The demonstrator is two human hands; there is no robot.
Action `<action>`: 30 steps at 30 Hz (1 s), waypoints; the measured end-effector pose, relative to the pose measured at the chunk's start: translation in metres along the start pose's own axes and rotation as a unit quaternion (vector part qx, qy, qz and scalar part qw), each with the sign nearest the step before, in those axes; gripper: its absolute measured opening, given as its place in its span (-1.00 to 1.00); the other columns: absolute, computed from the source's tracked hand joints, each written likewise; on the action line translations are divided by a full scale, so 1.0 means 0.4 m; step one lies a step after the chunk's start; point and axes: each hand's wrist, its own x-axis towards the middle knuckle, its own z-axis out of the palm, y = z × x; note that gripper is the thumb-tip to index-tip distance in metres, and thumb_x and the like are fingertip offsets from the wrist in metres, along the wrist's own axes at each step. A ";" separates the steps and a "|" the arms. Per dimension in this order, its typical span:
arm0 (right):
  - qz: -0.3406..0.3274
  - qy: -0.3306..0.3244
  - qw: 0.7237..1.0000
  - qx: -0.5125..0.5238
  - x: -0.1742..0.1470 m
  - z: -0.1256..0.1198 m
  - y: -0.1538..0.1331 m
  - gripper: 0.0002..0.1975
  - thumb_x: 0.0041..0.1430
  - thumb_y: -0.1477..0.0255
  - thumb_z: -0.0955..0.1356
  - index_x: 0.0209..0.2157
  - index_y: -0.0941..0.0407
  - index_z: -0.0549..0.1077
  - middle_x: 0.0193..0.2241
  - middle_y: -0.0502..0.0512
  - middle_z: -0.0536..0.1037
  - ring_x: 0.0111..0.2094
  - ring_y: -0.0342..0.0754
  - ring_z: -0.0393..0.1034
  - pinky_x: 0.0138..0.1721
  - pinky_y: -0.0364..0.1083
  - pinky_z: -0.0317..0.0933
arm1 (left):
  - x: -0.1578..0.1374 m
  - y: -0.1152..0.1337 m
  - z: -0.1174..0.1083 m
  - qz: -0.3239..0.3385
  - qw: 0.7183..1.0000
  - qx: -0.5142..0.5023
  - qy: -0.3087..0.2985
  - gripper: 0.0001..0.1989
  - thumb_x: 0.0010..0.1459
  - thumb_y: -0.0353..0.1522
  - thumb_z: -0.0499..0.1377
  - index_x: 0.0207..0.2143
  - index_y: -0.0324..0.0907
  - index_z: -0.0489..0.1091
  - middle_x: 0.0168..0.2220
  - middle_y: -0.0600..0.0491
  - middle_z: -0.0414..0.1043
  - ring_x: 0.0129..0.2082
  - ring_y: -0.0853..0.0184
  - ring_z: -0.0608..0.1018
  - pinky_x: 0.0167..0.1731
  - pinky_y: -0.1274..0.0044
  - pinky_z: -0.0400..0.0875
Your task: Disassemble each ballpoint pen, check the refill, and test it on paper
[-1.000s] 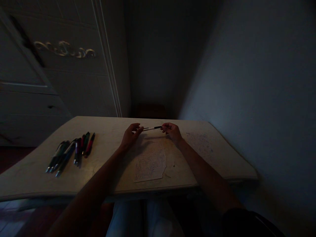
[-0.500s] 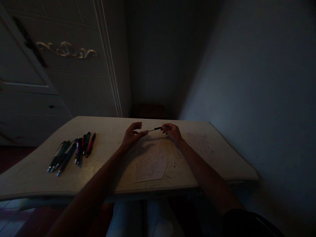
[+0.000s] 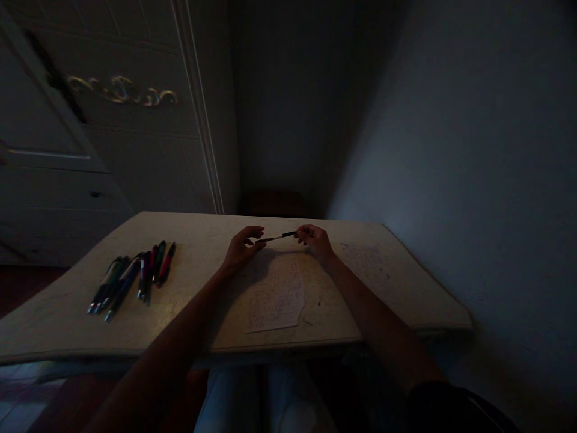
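Observation:
A slim pen [image 3: 276, 237] with dark ends and a lighter middle is held nearly level above the far half of the table. At its right end, the closed fingertips of my right hand [image 3: 314, 239] pinch the dark part. My left hand [image 3: 242, 248] is at the other end, its thumb against the pen and its upper fingers curved above, apart from the thumb. The grip under that thumb is partly hidden. Below the hands lies a sheet of paper [image 3: 277, 297] covered with fine writing, its right edge torn or uneven.
Several pens [image 3: 119, 282] lie bunched on the left of the pale table [image 3: 193, 325], with a red pen [image 3: 166, 264] at the bunch's right. A second written sheet [image 3: 367, 261] lies beyond my right forearm. A wall [image 3: 451, 150] borders the right side; a cabinet [image 3: 135, 156] stands back left.
My left hand has shifted slightly at the pen's left end, where a dark section now shows instead of a light one. My right hand has hardly moved.

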 end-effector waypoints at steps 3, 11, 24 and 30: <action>-0.003 -0.001 1.000 0.002 -0.002 0.001 -0.003 -0.72 -0.10 0.22 0.44 -0.38 0.12 0.48 -0.46 0.09 0.60 -0.51 -0.12 0.39 -0.48 -0.14 0.17 | -0.003 0.001 0.004 -0.006 1.000 0.009 0.025 -0.44 -0.11 -0.04 0.33 -0.10 -0.16 0.44 -0.04 -0.11 0.51 -0.10 0.14 0.54 -0.26 0.44 0.42; -0.012 0.007 1.000 0.012 -0.002 0.002 -0.006 -0.71 -0.09 0.22 0.45 -0.38 0.12 0.47 -0.46 0.07 0.59 -0.52 -0.13 0.38 -0.47 -0.14 0.17 | -0.013 0.010 0.001 -0.048 0.996 0.045 -0.053 -0.55 0.22 -0.04 0.00 -0.46 -0.18 0.42 -0.51 0.01 0.48 -0.47 0.28 0.51 -0.34 0.45 0.37; -0.014 0.019 1.000 -0.004 -0.001 0.002 -0.004 -0.68 -0.08 0.17 0.45 -0.37 0.12 0.46 -0.46 0.09 0.60 -0.51 -0.12 0.40 -0.48 -0.14 0.19 | -0.011 0.012 0.003 -0.017 0.999 0.026 0.014 -0.44 -0.01 0.00 0.27 -0.07 -0.17 0.41 -0.06 -0.11 0.50 -0.13 0.18 0.54 -0.29 0.47 0.42; -0.020 0.019 1.000 -0.004 0.002 0.000 -0.003 -0.68 -0.07 0.17 0.44 -0.36 0.12 0.44 -0.46 0.09 0.59 -0.51 -0.13 0.39 -0.48 -0.15 0.19 | -0.013 0.000 0.002 -0.026 0.996 0.067 -0.052 -0.43 0.21 0.08 -0.04 -0.40 -0.19 0.48 -0.46 -0.03 0.51 -0.42 0.23 0.52 -0.34 0.45 0.37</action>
